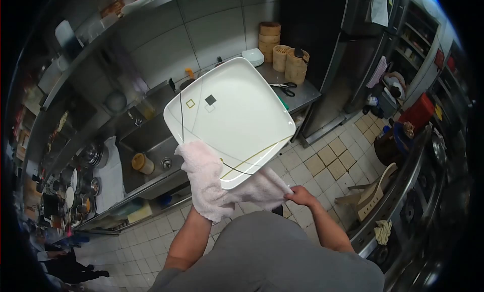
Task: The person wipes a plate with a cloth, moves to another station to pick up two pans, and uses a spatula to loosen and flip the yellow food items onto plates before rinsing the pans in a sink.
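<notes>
A large white square plate (237,110), with rounded corners and thin lines and small squares for decoration, is held up in front of me, tilted. A pale pink towel (201,178) covers my left hand, which grips the plate's near left corner through the cloth. The fingers of that hand are hidden; only the wrist and forearm show below. The towel runs on beneath the plate's near edge to the right. There, my right hand (301,196) is closed on its end, apart from the plate.
On the left is a metal sink (166,163) with an orange-lidded container (143,163). Bamboo steamers (296,65) and black-handled scissors (286,88) lie on the back counter (307,95). A wooden chair (373,193) and a stove (411,211) stand right. A person (70,267) shows lower left.
</notes>
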The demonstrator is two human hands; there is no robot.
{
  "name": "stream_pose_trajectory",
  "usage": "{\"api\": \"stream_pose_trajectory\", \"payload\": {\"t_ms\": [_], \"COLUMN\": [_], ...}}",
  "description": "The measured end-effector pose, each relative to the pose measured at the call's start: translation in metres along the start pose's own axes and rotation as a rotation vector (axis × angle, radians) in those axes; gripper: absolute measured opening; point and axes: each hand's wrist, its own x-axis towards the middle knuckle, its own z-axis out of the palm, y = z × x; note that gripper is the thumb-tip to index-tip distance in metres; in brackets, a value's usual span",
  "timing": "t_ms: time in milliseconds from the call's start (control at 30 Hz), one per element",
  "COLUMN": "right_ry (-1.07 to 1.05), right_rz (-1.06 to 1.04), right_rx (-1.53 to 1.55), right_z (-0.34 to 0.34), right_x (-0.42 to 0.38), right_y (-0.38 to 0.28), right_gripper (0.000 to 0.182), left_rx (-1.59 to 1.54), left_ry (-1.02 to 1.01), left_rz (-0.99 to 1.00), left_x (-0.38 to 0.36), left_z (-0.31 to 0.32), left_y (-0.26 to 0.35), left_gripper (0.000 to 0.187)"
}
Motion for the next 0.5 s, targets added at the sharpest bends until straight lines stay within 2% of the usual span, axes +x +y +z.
{"api": "stream_pose_trajectory", "payload": {"t_ms": [67,100,167,233,300,367,433,467,500], "right_ry": [-0.158,-0.159,-0.36,-0.462,-0.125,0.164,0.417,0.543,0.672], "right_rz": [0.093,0.09,-0.049,-0.596,-0.572,-0.511,-0.889,-0.805,-0.735], "right_rx": [0.202,0.201,0.776,1.424,1.57,0.846,0.168,-0.175,-0.482], "right_z": [-0.067,-0.095,-0.142,-0.184,-0.202,-0.213,-0.225,-0.205,-0.194], "right_x": [-0.047,-0.059,-0.084,-0.1,-0.103,-0.062,-0.059,-0.049,-0.043], "right_y": [-0.026,-0.033,-0.045,-0.125,-0.172,-0.167,-0.179,-0.173,-0.177], "right_gripper": [0.038,0.038,0.04,0.037,0.04,0.046,0.044,0.05,0.065], "left_rx": [0.045,0.075,0.137,0.168,0.157,0.11,0.049,0.013,-0.025], "left_ry": [-0.039,-0.069,-0.156,-0.236,-0.296,-0.325,-0.345,-0.353,-0.364], "left_rz": [-0.004,-0.02,-0.086,-0.172,-0.227,-0.254,-0.28,-0.299,-0.317], "left_x": [0.016,0.026,0.043,0.054,0.061,0.065,0.065,0.065,0.063], "left_z": [0.017,0.027,0.051,0.076,0.1,0.12,0.137,0.143,0.149], "left_y": [-0.012,-0.022,-0.048,-0.08,-0.112,-0.138,-0.156,-0.163,-0.168], "left_gripper": [0.046,0.046,0.046,0.046,0.046,0.046,0.046,0.046,0.046]}}
